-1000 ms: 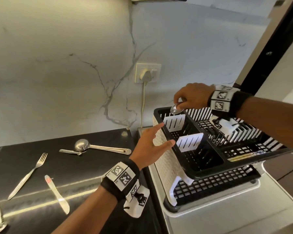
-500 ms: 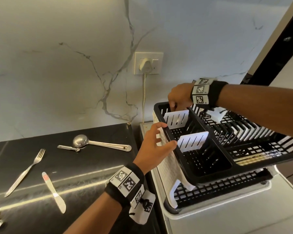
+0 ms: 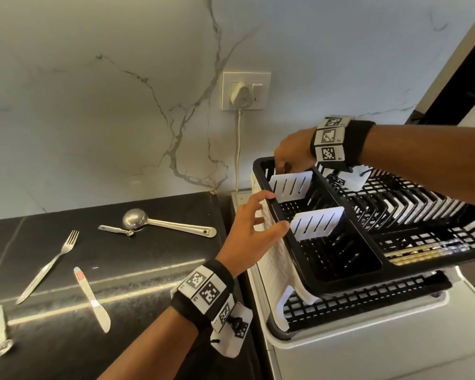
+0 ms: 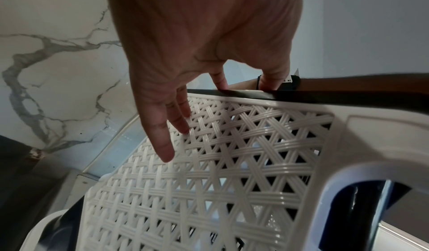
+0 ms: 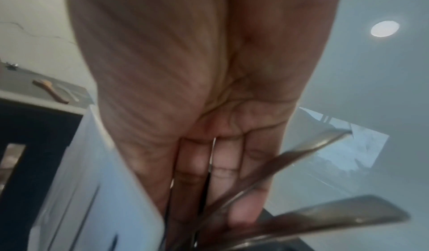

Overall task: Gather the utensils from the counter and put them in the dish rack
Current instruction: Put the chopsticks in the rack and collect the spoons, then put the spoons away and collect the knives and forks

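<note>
The black dish rack with white woven sides stands right of the dark counter. My right hand reaches down into its rear cutlery compartment, behind a white divider. In the right wrist view that hand holds two metal utensil handles against its fingers. My left hand rests on the rack's near rim with straight fingers, and its fingers touch the woven side. On the counter lie a fork, a knife, a large scoop and a small measuring spoon.
Another metal utensil lies at the counter's front left edge. A plugged-in wall socket and its cable hang behind the rack. The rack sits on a white drip tray. A second divider splits the cutlery section.
My right hand has lowered the spoon from above the rim down into the rear compartment. My left hand has moved forward onto the rack's near rim.
</note>
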A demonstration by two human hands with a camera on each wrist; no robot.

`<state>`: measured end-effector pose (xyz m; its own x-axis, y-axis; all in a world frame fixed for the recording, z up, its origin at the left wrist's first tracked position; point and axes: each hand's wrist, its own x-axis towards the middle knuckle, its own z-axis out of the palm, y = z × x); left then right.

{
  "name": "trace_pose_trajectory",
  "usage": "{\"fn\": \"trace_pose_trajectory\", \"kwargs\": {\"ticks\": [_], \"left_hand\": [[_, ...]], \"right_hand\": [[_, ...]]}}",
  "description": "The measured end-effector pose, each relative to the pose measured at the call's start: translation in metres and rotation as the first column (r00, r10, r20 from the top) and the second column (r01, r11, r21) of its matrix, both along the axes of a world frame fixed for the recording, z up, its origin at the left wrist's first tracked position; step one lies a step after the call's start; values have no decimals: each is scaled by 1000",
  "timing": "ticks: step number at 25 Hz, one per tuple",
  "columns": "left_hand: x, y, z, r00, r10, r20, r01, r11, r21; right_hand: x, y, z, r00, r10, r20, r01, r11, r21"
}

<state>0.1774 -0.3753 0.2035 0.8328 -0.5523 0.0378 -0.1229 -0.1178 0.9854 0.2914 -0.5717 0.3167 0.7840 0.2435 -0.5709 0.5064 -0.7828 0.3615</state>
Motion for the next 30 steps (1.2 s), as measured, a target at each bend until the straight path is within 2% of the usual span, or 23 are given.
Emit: {"fn": "trace_pose_trajectory", "kwargs": {"ticks": [4,9,13,15,18,20,22,24,25,27,30], "left_hand": [[0,0,0,1000,6,16,-6,1000,23],[-5,1,5,1000,4,16,-5,999,39],[-19,23,-3,999,-16,49,9,991,134],[-29,57,-20,995,21,95,-47,961,273],[-39,138,-58,966,117,229,-224,821,526],[-48,207,-83,944,207,258,-326,710,624],[-61,276,-101,916,298,269,-395,552,734],[-75,334,-113,897,343,279,-404,380,832],[-80,355,-118,894,349,282,-396,320,861],[-88,395,-126,883,384,268,-378,246,892],[-89,436,-138,868,451,205,-323,200,925]], "right_hand": [[-8,-4,16,993,-104,53,88,967,237],[-12,13,43,977,-155,143,86,913,398],[-11,66,61,977,-106,187,-4,860,510],[-13,107,67,980,-56,189,-59,833,551],[-14,178,61,984,51,169,-141,804,577],[-15,232,41,982,112,154,-182,791,584],[-20,281,7,978,168,124,-209,770,603],[-30,319,-38,972,218,87,-226,767,600],[-37,328,-64,972,224,74,-224,777,588],[-50,350,-118,975,219,51,-206,783,587],[-63,372,-187,991,136,-7,-105,792,601]]}}
